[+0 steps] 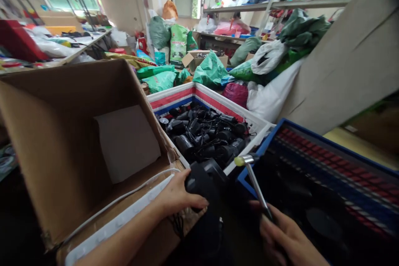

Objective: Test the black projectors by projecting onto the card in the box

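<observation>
My left hand (177, 197) grips a black plastic device (207, 178) at the bottom centre, fingers wrapped round its left side. My right hand (286, 237) is closed on the handle of a small metal hammer (254, 178), whose head with a yellow tip points up-left just right of the device. The device rests near the corner of an open cardboard box (62, 133). Behind it a woven red, white and blue bin (218, 102) holds several black devices with cords (202, 133).
A blue crate (327, 162) with dark contents stands at right. A white cable (124, 197) runs along the cardboard box edge. A big cardboard sheet (352, 58) leans at upper right. Green and white bags (212, 70), shelves and cluttered tables fill the background.
</observation>
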The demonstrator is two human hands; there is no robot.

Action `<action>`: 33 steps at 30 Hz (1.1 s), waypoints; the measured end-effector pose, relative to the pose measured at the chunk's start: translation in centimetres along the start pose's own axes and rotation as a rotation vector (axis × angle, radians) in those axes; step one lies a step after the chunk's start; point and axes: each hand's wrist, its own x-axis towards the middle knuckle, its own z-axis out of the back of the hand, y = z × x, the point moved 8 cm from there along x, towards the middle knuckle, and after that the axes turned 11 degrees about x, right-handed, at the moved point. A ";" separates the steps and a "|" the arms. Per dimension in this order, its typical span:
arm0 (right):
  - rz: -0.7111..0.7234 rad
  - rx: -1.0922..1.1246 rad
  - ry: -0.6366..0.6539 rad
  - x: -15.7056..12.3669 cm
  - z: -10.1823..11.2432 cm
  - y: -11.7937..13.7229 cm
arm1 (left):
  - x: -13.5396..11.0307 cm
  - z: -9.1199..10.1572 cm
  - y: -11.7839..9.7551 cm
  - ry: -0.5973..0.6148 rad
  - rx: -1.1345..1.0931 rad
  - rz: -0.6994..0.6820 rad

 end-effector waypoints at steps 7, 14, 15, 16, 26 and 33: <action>0.260 0.039 -0.385 1.9 6.7 2.8 | 6.4 -5.9 -2.1 0.111 0.252 -0.043; 0.159 -0.034 -0.257 2.4 6.9 -1.0 | 11.9 -12.2 -1.8 0.174 0.481 -0.053; 0.197 -0.095 -0.294 2.4 7.4 -1.1 | 12.2 -12.8 -1.6 0.177 0.513 -0.054; 0.240 -0.155 -0.328 2.3 7.9 -1.1 | 12.4 -13.2 -1.4 0.178 0.544 -0.057; 0.485 -0.460 -0.483 1.0 10.1 1.1 | 11.6 -14.4 -2.1 0.082 0.803 -0.147; 0.304 -0.629 -0.276 3.4 9.0 -1.1 | 11.9 -14.2 -2.7 0.049 0.822 -0.151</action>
